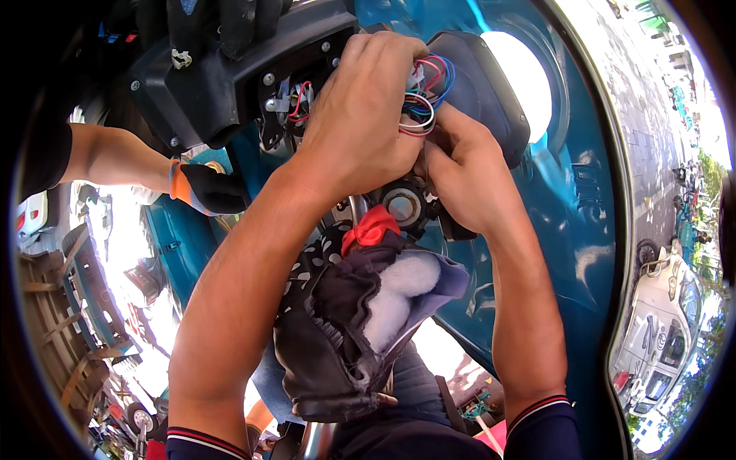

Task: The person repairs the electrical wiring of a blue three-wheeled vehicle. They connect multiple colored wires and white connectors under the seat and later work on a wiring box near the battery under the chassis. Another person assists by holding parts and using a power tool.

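A bundle of thin coloured wires [420, 107], red, blue, white and green, loops out between my hands at the opened front of a vehicle's steering column. My left hand [372, 107] is closed round the bundle from the left, knuckles up, its fingertips hidden. On the other side my right hand [469, 165] is closed in a pinch just below the loops; what its fingers grip is hidden. Left of my left hand, more wires and white connectors [295, 103] show inside the black plastic housing [203, 96]. Beneath my hands is a round switch or lock part [402, 205].
A padded black handlebar cover [330, 337] with fluffy white lining and a red bow [372, 228] hangs nearest me. Teal body panels [567, 253] curve around the right. Another person's gloved hand [215, 189] reaches in from the left; gloved fingers [222, 27] show at the top.
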Available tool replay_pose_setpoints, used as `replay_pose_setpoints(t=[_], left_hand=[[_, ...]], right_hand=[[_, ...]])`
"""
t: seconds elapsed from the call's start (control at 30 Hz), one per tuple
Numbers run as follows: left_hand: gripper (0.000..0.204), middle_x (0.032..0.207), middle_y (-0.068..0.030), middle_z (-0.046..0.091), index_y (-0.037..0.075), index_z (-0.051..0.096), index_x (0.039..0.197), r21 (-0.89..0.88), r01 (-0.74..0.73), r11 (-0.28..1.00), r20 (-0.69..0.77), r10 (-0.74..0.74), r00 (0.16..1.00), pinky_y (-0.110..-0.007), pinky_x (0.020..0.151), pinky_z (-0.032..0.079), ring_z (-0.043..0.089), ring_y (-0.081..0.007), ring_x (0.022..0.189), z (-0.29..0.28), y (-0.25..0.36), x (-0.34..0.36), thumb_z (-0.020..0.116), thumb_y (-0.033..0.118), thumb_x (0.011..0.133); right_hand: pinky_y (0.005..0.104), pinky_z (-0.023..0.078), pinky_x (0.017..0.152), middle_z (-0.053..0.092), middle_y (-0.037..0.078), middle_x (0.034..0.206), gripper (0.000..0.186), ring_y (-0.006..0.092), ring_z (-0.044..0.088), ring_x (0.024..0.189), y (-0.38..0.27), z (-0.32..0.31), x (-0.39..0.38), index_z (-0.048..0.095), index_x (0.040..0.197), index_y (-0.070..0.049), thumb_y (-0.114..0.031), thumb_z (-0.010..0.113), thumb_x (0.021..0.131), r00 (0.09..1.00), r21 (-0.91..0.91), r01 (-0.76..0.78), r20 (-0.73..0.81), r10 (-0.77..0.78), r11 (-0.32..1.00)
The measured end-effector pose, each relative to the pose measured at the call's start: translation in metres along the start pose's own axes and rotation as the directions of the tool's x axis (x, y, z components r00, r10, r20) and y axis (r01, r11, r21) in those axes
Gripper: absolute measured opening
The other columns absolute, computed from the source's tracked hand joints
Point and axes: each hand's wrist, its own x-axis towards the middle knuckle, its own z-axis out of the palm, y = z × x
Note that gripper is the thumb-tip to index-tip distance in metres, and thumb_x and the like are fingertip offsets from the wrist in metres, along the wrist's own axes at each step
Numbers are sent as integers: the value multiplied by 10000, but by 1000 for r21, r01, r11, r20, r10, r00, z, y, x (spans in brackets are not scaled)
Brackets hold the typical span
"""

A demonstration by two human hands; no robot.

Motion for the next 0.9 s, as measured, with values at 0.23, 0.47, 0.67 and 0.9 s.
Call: replay_pose_setpoints(t=[0.23, 0.47, 0.67, 0.9], left_hand=[[488, 1200, -188, 649, 13, 612, 1154, 5, -70, 998, 250, 66, 966, -497, 1055, 472, 593, -431, 1155, -15, 12, -13, 723, 28, 679], [394, 1141, -153, 635, 5, 597, 985, -66, -60, 996, 176, 71, 982, -472, 928, 506, 613, -391, 1075, -23, 11, -34, 730, -15, 615], [391, 1079, -161, 605, 5, 564, 973, -90, -37, 995, 71, 43, 997, -457, 849, 524, 607, -390, 995, -16, 6, -39, 746, 10, 627], [396, 1077, -178, 599, 9, 545, 962, -97, -4, 995, 14, 6, 1000, -468, 834, 519, 602, -396, 970, -12, 5, -42, 766, 24, 633]], right_hand=[[415, 539, 886, 694, 204, 1015, 279, 352, 676, 909, 13, -14, -18, 695, 1256, -16, 13, 589, 999, 985, -112, 119, 139, -103, 987], [496, 545, 748, 688, 186, 924, 214, 422, 696, 844, 3, -5, -36, 742, 1157, -42, -99, 674, 961, 961, -484, 57, -209, -179, 873], [511, 539, 680, 713, 171, 774, 380, 426, 701, 723, 0, 11, -37, 637, 1286, 1, -140, 716, 942, 956, -430, -54, -284, -78, 901], [547, 536, 691, 741, 175, 791, 561, 437, 719, 736, -1, 8, -33, 535, 1459, -7, -165, 695, 945, 965, -384, -118, -263, 14, 916]])
